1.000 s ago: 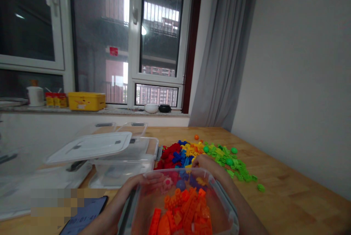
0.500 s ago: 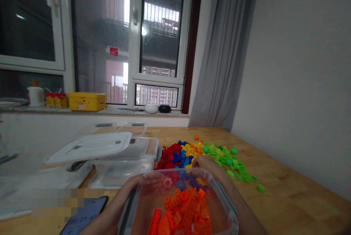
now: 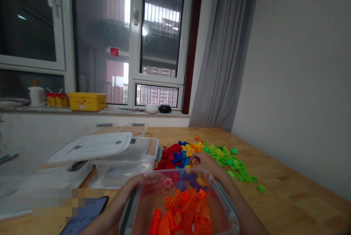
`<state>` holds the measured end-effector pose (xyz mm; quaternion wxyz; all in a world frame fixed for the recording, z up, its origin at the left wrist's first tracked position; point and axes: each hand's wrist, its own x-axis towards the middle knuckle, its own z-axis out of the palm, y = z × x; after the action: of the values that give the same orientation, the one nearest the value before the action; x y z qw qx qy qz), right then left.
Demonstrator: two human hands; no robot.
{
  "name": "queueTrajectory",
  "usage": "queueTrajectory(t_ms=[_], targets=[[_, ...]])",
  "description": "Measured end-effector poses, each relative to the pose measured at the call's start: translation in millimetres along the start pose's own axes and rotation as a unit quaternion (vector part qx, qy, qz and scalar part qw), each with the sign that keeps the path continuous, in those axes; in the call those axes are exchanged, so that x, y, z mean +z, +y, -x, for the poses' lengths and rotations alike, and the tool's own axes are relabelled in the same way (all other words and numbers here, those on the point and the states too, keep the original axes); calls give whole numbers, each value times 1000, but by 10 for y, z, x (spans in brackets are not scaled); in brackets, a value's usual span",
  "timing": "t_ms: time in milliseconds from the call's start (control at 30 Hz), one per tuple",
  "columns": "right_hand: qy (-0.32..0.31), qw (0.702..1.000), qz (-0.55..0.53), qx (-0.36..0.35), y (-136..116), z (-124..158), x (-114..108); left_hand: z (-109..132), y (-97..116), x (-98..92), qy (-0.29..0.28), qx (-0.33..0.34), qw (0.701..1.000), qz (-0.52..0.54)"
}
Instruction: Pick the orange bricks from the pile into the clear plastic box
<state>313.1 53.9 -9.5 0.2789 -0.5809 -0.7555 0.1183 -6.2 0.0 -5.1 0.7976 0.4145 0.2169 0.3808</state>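
Close in front of me is a clear plastic box (image 3: 234,211) holding a heap of orange building blocks (image 3: 189,209). My left hand (image 3: 152,182) is at its far left corner, partly seen through the plastic, with fingers stretched out toward the red blocks; whether it presses on the box I cannot tell. Beyond the far wall, my right hand (image 3: 204,160) reaches into the pile, beside the yellow blocks (image 3: 192,150) and blue blocks (image 3: 187,162). Its fingers are curled into a pinch, and what lies between them is hidden. Red blocks (image 3: 170,154) form the pile's left side, green blocks (image 3: 240,169) its right.
Clear boxes (image 3: 124,171) and a white lid (image 3: 93,147) stand at left, with a phone (image 3: 86,215) nearer me. An orange ball (image 3: 196,137) lies behind the pile. A yellow box (image 3: 87,101) sits on the windowsill; a wall borders the table's right.
My right hand has shifted slightly, raising and curling its fingers more at the pile. The left hand and the box of orange blocks stay put. The phone's screen now shows digits.
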Motion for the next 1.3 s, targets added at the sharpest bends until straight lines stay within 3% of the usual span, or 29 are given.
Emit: queueTrajectory(t_ms=[133, 200, 333, 433, 733, 967, 1067, 1200, 1300], targets=[[93, 991, -92, -23, -74, -52, -33, -15, 19, 10, -11, 1, 1000, 1], [107, 979, -172, -27, -144, -31, -73, -12, 30, 16, -11, -3, 1000, -1], [84, 939, -334, -3, -286, 60, -152, 4, 35, 35, 1, 5, 1000, -16], [51, 916, -399, 4, -310, 114, -170, 12, 25, 43, 4, 5, 1000, -10], [-57, 920, -373, -110, -320, 189, -238, -15, -1, -45, 21, 1, 1000, -11], [-82, 935, -328, -108, -330, 198, -230, -28, -22, -73, -3, 7, 1000, 1], [-20, 929, -359, -89, -281, 173, -224, -32, -36, -94, -8, 16, 1000, -2], [132, 899, -417, -16, -82, 62, -294, -49, -34, -107, -6, -5, 1000, 17], [193, 937, -290, 32, 159, -40, -402, -51, -11, -82, -6, -5, 1000, 5]])
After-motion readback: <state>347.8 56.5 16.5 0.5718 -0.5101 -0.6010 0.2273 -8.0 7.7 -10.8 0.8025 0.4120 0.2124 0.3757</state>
